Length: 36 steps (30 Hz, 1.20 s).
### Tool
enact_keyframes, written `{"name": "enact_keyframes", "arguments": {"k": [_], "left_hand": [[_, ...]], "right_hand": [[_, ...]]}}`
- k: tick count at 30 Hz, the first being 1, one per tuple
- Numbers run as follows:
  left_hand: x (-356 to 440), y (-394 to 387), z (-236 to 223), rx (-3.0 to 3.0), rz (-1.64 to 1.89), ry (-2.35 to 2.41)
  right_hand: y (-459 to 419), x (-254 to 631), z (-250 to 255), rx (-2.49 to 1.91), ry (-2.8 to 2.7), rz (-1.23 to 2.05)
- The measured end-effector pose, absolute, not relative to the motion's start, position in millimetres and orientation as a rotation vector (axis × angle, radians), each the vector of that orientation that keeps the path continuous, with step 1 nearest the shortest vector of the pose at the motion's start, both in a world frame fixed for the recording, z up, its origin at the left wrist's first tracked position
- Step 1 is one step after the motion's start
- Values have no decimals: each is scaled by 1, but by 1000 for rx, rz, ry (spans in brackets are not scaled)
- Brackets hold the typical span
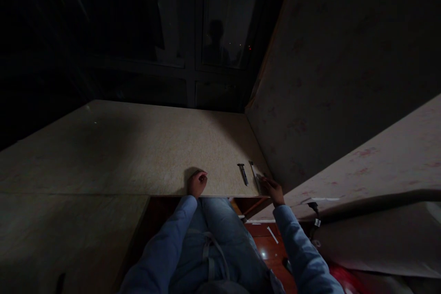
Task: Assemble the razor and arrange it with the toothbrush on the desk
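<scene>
My left hand [197, 183] rests near the front edge of the tabletop [165, 147], its fingers curled into a loose fist with nothing visible in it. At the right end, a thin toothbrush [254, 175] with a dark head lies on the surface, pointing away from me. The fingers of my right hand [273, 189] are pinched at its handle; the dim light blurs the exact contact. Between the hands, nearer the right one, lies a dark razor [243, 175] with its head toward the window, touched by neither hand.
A patterned wall [292, 142] rises close beside my right hand. Dark window panes [223, 23] stand behind the tabletop. Below are my legs [220, 220], a reddish floor [263, 239] with a white strip [272, 234], and a black plug [313, 206] at the right.
</scene>
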<state>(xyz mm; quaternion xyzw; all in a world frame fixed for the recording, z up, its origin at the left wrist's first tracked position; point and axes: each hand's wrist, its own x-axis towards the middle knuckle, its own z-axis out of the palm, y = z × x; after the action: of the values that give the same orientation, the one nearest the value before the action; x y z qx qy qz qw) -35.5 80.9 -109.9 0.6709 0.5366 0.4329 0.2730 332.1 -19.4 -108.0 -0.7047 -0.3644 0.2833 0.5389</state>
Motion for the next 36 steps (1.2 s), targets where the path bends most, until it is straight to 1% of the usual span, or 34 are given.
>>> {"name": "enact_keyframes", "arguments": {"k": [11,36], "left_hand": [[-33,79,-105,1864,1124,1490],[-31,80,-112,1936,1059,1593]], "right_hand": [[-21,333,-113,-1653,-820,677],[-24,333,-123,-1624,-798,681]]}}
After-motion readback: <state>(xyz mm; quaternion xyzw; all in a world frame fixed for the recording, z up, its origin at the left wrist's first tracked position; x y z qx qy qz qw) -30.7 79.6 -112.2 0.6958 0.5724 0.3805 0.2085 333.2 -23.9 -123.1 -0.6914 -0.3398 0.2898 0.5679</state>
